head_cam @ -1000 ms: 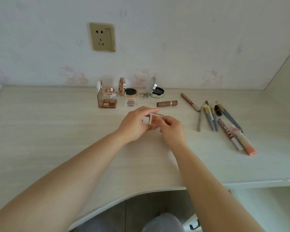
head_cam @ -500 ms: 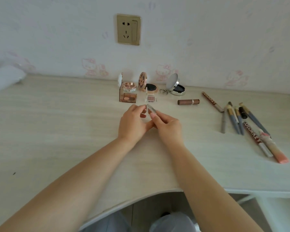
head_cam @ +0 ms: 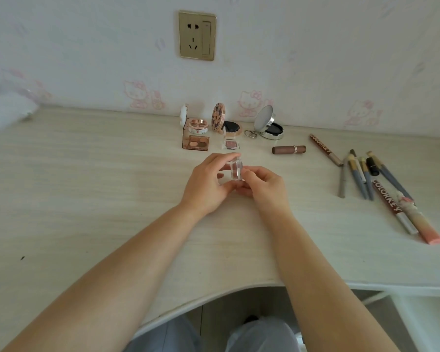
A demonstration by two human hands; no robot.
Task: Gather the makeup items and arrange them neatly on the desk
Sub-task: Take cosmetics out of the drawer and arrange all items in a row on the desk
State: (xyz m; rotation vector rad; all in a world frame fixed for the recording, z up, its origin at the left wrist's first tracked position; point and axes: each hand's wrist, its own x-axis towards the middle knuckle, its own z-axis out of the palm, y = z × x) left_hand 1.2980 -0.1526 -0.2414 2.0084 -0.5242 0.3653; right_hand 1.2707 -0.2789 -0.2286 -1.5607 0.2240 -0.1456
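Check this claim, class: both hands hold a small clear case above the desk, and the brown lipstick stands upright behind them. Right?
Not quite. The head view shows the brown lipstick lying on its side, not upright. Both hands, left and right, do hold the small clear case.

Gold wall socket (head_cam: pixel 197 35); cartoon-cat wallpaper (head_cam: pixel 141 95)

Small clear square case (head_cam: pixel 235 170) half covered by fingers of left hand (head_cam: pixel 205 185) and right hand (head_cam: pixel 263 188); contents unreadable. White soft bundle (head_cam: pixel 4 111) at nine o'clock blurred, cut by frame edge.
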